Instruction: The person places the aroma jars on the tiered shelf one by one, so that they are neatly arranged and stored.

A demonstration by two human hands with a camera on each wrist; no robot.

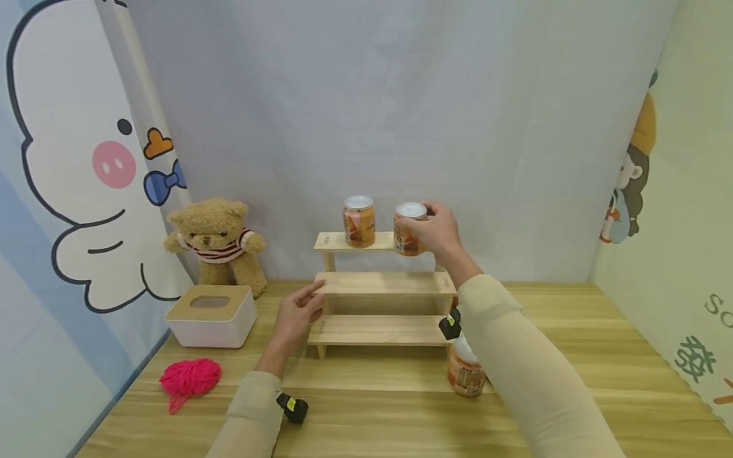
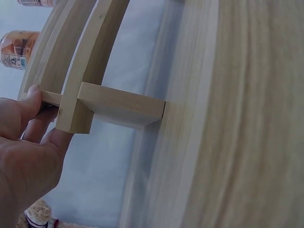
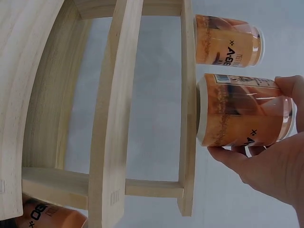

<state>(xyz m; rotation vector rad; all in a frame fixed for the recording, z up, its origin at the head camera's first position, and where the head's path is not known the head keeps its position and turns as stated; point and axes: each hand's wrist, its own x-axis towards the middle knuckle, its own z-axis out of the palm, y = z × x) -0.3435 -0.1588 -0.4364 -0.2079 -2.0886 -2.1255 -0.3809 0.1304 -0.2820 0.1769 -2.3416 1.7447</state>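
My right hand (image 1: pixel 438 232) grips an orange can (image 1: pixel 408 238) with a pale lid around its upper part, at the right of the top tier of a wooden three-tier shelf (image 1: pixel 383 283). In the right wrist view the held can (image 3: pixel 242 111) is upright by the top board; whether its base touches the wood I cannot tell. A second orange can (image 1: pixel 359 222) stands on the top tier, left of it. My left hand (image 1: pixel 299 312) pinches the left end of the middle tier, thumb and fingers about the board in the left wrist view.
Another orange can (image 1: pixel 466 369) stands on the wooden table (image 1: pixel 372 413), right of the shelf and partly behind my right sleeve. To the left are a teddy bear (image 1: pixel 217 245), a tissue box (image 1: pixel 212 318) and pink yarn (image 1: pixel 190 378). A pale curtain (image 1: pixel 401 114) hangs behind.
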